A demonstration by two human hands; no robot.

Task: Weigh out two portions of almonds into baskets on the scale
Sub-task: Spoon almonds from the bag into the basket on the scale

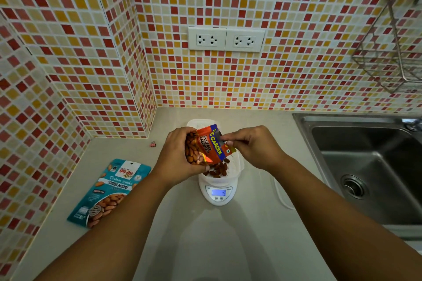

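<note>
Over the white kitchen scale [218,194] at center counter, the left hand [180,157] grips an orange salted-almonds pouch [209,145], tilted mouth-down, while the right hand [251,146] pinches its top corner. Almonds [218,170] sit in the white basket [237,162] on the scale; a second white basket [197,123] is right behind at 12 o'clock. At 9 o'clock lies a teal roasted-almonds bag [109,191], well apart. Sink edge [306,143] runs at 3 o'clock, with open counter [205,235] at 6.
</note>
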